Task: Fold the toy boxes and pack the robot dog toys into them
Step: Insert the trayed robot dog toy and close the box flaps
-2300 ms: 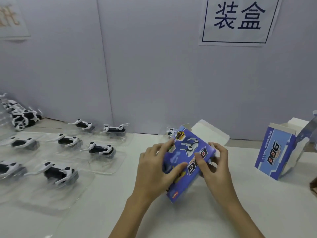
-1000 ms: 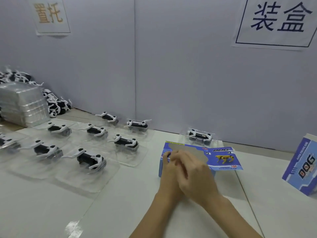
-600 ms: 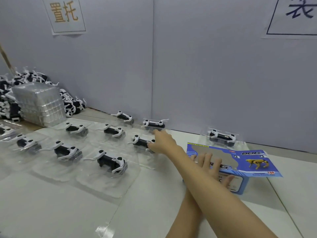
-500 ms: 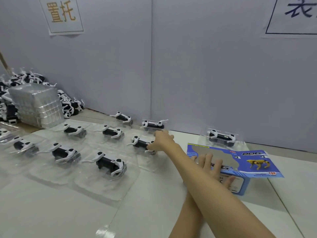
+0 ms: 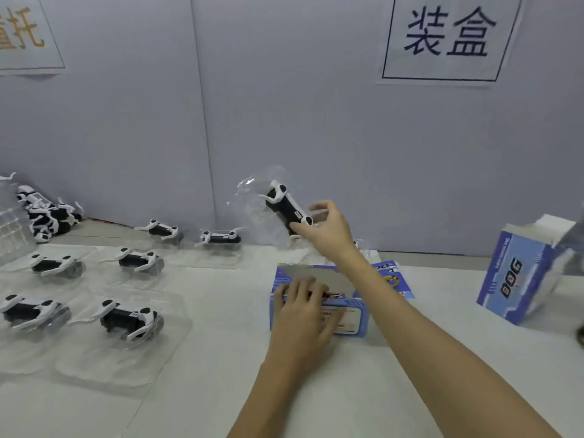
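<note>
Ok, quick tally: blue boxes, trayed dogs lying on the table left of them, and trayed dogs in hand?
Blue boxes: 2
Trayed dogs on the table: 6
Held dog, in the right hand: 1
Total: 9

Even, soft light; faint shadows, slight blur, wide-angle bending at edges.

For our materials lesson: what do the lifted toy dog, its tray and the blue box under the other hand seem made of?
Toy dog: glossy hard plastic, black and white, probably moulded.
Tray: thin clear plastic; the wall shows through, with glints.
Blue box: printed card, likely; flat panels and sharp folds.
</note>
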Available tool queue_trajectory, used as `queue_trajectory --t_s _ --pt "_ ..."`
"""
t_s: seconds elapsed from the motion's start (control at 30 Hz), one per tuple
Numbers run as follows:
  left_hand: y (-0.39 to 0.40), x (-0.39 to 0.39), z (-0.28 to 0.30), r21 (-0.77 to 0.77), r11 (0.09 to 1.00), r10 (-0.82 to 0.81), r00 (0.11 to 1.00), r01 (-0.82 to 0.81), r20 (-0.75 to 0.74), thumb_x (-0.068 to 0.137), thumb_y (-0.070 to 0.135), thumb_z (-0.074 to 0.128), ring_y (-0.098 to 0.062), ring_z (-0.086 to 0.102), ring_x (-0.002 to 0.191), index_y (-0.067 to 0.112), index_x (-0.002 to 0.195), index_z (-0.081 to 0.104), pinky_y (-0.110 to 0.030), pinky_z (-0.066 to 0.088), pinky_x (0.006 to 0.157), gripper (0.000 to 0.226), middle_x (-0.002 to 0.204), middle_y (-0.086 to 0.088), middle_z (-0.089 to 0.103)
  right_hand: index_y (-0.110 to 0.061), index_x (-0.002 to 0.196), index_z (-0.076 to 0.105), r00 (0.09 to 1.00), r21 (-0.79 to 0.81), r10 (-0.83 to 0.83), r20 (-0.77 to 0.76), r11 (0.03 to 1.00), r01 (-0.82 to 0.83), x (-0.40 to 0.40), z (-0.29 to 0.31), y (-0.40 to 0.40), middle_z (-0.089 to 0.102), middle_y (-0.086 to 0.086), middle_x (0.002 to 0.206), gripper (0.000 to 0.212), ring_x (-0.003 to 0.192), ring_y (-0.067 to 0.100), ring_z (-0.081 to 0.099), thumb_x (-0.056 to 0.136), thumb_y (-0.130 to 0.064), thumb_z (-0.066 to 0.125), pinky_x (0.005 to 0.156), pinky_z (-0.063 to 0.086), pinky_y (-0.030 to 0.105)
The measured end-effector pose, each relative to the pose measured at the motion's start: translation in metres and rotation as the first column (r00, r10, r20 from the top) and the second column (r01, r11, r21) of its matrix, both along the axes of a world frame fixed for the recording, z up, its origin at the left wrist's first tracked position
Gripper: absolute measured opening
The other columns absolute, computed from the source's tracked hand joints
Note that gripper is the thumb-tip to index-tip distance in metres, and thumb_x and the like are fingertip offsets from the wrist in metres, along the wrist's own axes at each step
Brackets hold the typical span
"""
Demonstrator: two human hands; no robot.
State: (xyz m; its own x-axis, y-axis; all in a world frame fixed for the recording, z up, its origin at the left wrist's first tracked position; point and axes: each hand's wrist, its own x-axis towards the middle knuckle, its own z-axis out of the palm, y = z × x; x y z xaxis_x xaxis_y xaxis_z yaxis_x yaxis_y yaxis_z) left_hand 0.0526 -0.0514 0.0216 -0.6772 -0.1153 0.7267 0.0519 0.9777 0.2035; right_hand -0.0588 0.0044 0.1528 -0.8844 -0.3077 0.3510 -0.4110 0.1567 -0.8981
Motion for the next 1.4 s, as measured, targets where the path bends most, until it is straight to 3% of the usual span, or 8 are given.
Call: queue_trajectory --t_s 0.27,0.47,0.6,0.77,0.93,1.03,1.13,1.4 --pt "0.002 -0.003 0.013 0.086 0.958 0.278 0.960 -0.275 -0.025 0.098 0.061 0.039 -0.029 0.061 0.101 0.017 0.087 0.059 -0.058 0.036 0.101 0.050 0.091 0.003 0.063 -0.024 0.123 0.061 0.946 -0.351 -0.041 0.322 0.923 0.160 -0.022 -0.042 0.160 0.067 0.007 0.117 0.040 0.090 0.025 0.076 0.089 -0.023 0.082 0.069 0.062 0.032" --pt "0.006 0.000 0.006 0.004 0.968 -0.251 0.964 0.253 -0.084 0.098 0.024 0.055 -0.025 0.065 0.114 0.011 0.130 0.066 -0.040 0.046 0.097 0.036 0.128 -0.001 0.068 -0.009 0.125 0.064 0.854 -0.562 0.198 0.481 0.817 0.127 -0.019 -0.105 0.178 0.073 0.018 0.114 0.048 0.095 0.035 0.073 0.081 -0.020 0.080 0.090 0.061 0.049" --pt "0.027 -0.004 0.003 -0.064 0.991 -0.111 0.992 0.115 0.062 0.087 0.055 0.061 -0.020 0.056 0.120 0.029 0.130 0.065 -0.048 0.041 0.103 0.050 0.130 0.005 0.062 -0.005 0.120 0.069 0.824 -0.582 0.284 0.491 0.810 0.068 -0.021 -0.126 0.175 0.074 0.019 0.112 0.034 0.107 0.039 0.069 0.089 -0.019 0.072 0.098 0.056 0.052" --pt "0.021 -0.012 0.007 0.100 0.995 0.002 0.995 0.007 -0.095 0.083 0.025 0.060 -0.025 0.067 0.096 0.020 0.107 0.072 -0.042 0.043 0.091 0.028 0.105 0.004 0.071 -0.003 0.118 0.071 0.771 -0.593 0.445 0.454 0.797 -0.111 -0.020 -0.122 0.179 0.069 0.024 0.120 0.040 0.099 0.034 0.074 0.085 -0.023 0.081 0.088 0.061 0.044" --pt "0.011 -0.006 0.023 0.627 0.768 0.054 0.961 0.135 -0.272 0.096 0.030 0.054 0.007 0.042 0.094 0.027 0.096 0.065 -0.037 0.038 0.081 0.011 0.083 0.025 0.058 -0.014 0.151 0.047 0.563 -0.539 0.717 0.411 0.689 -0.484 -0.011 -0.115 0.187 0.060 0.025 0.128 0.064 0.096 0.030 0.071 0.094 -0.023 0.073 0.080 0.061 0.037" --pt "0.010 -0.001 0.026 0.656 0.740 0.076 0.952 0.147 -0.298 0.098 0.033 0.053 0.009 0.045 0.093 0.032 0.079 0.052 -0.036 0.035 0.073 0.019 0.070 0.020 0.052 -0.031 0.147 0.053 0.621 -0.286 0.612 0.491 0.786 -0.548 -0.003 -0.113 0.183 0.067 0.018 0.134 0.079 0.110 0.036 0.071 0.078 -0.039 0.089 0.087 0.058 0.044" --pt "0.005 -0.002 0.027 0.675 0.719 0.051 0.956 0.165 -0.288 0.104 0.042 0.050 -0.016 0.047 0.076 0.028 0.069 0.047 -0.036 0.033 0.068 0.037 0.060 0.014 0.048 -0.050 0.141 0.055 0.730 -0.105 0.477 0.490 0.863 -0.494 -0.001 -0.108 0.184 0.069 0.004 0.136 0.076 0.124 0.032 0.067 0.074 -0.053 0.090 0.103 0.053 0.053" --pt "0.004 -0.002 0.030 0.716 0.672 -0.007 0.968 0.190 -0.250 0.104 0.049 0.051 -0.028 0.042 0.072 0.036 0.061 0.043 -0.039 0.034 0.066 0.046 0.055 0.015 0.043 -0.060 0.130 0.061 0.743 0.118 0.500 0.445 0.790 -0.602 0.011 -0.090 0.188 0.072 -0.008 0.130 0.058 0.121 0.014 0.068 0.077 -0.062 0.084 0.098 0.058 0.033"
